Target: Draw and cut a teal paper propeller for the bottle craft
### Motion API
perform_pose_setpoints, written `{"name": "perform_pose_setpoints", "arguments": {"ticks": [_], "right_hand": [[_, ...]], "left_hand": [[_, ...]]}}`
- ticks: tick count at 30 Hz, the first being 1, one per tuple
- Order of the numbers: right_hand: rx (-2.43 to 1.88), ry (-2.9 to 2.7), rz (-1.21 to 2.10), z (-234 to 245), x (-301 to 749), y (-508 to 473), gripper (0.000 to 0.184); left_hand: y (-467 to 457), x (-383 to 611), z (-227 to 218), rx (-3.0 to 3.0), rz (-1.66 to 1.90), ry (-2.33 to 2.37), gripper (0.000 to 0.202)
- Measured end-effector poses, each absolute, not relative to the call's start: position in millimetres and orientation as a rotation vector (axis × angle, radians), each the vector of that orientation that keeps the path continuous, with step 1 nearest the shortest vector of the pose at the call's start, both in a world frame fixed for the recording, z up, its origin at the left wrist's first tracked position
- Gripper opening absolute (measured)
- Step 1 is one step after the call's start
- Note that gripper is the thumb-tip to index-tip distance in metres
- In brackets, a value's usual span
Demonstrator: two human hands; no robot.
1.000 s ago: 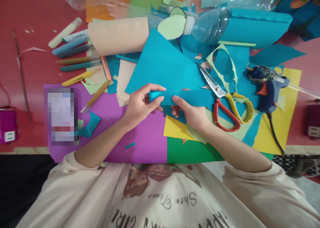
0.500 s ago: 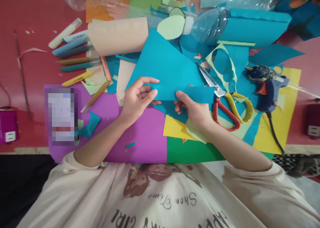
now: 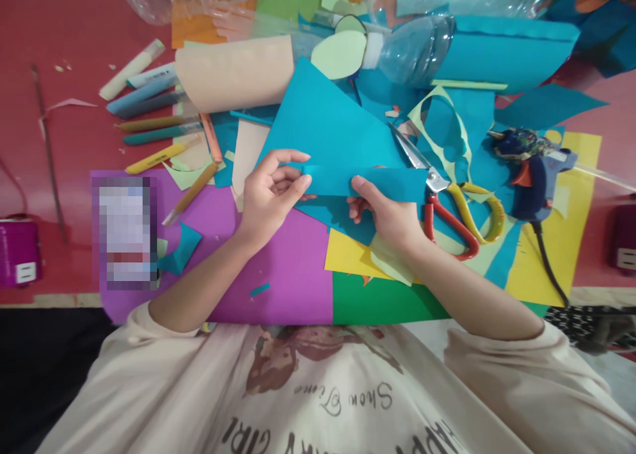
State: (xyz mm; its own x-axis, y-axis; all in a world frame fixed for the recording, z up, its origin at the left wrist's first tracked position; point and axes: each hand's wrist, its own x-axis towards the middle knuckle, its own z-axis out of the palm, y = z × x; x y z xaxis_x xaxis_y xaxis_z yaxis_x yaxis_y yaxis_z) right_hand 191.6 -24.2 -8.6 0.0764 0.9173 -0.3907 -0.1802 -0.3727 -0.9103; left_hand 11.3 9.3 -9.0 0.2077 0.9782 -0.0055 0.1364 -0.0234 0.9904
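Observation:
A blue paper strip [image 3: 332, 181] stretches sideways between my two hands, above a larger sheet of blue paper [image 3: 318, 122]. My left hand [image 3: 273, 199] pinches the strip's left end between thumb and fingers. Farther right, my right hand [image 3: 385, 209] grips the strip with the thumb on top and the other fingers curled beneath, partly hidden. The strip's right end reaches the scissors [image 3: 437, 181], which lie with one red and one yellow handle just beyond my right hand. Under my hands are purple paper [image 3: 278, 262] and yellow paper [image 3: 350, 255].
Several markers [image 3: 154, 157] lie at the left, above a phone [image 3: 125, 232] with a blurred screen. A glue gun [image 3: 539, 185] rests at the right with its cord hanging down. Across the back are a beige paper roll [image 3: 236, 73] and a plastic bottle [image 3: 417, 50] wrapped in blue paper.
Both hands keep their hold on the blue paper strip. The left fingers and the strip have shifted very slightly upward; otherwise things look the same.

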Motion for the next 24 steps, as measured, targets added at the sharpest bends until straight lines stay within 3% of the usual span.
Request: {"name": "perform_pose_setpoints", "arguments": {"ticks": [24], "right_hand": [[-1.420, -0.860, 1.446, -7, 192, -24, 0.041]], "left_hand": [[19, 4, -26, 1.620, 1.163, 1.116, 0.035]]}}
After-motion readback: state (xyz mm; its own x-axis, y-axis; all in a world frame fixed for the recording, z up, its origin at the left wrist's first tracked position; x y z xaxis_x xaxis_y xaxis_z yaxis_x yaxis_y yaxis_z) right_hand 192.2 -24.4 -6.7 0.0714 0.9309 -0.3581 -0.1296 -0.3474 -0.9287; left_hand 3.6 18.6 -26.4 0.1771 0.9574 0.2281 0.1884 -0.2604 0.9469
